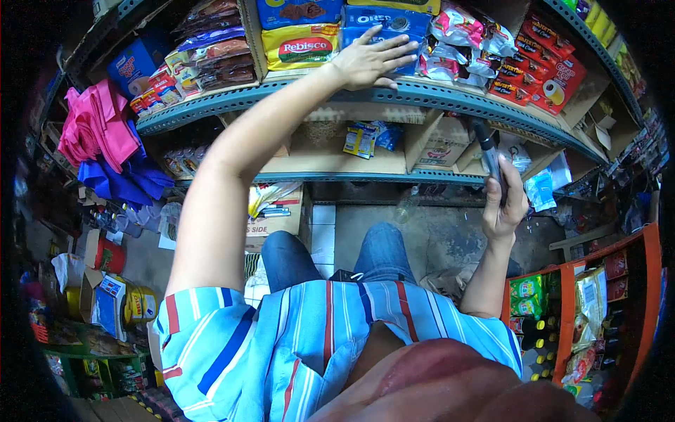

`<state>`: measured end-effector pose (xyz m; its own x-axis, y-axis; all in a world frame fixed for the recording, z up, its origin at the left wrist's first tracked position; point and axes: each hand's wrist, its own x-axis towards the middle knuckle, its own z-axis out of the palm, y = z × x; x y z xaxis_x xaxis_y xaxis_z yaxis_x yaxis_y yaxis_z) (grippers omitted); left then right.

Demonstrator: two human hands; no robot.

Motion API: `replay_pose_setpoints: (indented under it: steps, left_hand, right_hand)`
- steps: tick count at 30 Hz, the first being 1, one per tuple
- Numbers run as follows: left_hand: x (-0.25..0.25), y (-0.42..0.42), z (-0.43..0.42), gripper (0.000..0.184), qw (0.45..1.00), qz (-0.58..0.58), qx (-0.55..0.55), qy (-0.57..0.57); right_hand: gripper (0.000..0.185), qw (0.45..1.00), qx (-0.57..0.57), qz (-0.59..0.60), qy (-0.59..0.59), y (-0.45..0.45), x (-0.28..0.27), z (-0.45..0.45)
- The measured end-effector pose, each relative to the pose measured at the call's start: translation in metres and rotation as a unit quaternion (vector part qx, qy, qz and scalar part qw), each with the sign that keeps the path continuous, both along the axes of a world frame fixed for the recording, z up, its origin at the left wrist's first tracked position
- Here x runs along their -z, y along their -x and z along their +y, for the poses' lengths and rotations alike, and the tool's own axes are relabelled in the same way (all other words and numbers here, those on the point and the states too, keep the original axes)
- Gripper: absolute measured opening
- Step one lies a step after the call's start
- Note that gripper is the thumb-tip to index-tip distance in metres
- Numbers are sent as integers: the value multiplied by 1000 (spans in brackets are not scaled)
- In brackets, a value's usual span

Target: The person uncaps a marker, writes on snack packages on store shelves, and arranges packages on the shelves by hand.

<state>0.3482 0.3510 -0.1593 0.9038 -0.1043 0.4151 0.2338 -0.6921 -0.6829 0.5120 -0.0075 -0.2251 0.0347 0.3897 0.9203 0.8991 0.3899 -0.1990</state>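
Note:
My left hand (375, 59) reaches up to the shelf and lies with fingers spread over a blue Oreo biscuit pack (360, 20), hiding part of it. Left of that hand is a yellow Rebisco pack (301, 46). Pink and white packs (453, 29) are piled to its right. On the other side, my right hand (508, 204) is raised below the shelf edge. Its fingers are closed around a marker (486, 144) with a dark cap and grey barrel, pointing upward.
A blue-green metal shelf edge (232, 103) curves across the front. Red wafer packs (538, 60) stack at right. Pink bags (102, 126) hang at left. An orange rack (564, 316) with packets and bottles stands close on my right. A cardboard box (292, 218) sits by my knees.

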Motion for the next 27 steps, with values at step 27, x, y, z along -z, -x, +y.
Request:
replay_pose_setpoints:
  steps: [27]
  left_hand:
    - [-25, 46, -31, 47, 984, -113, 82, 114]
  right_hand:
    - [19, 987, 99, 123, -37, 8, 14, 11]
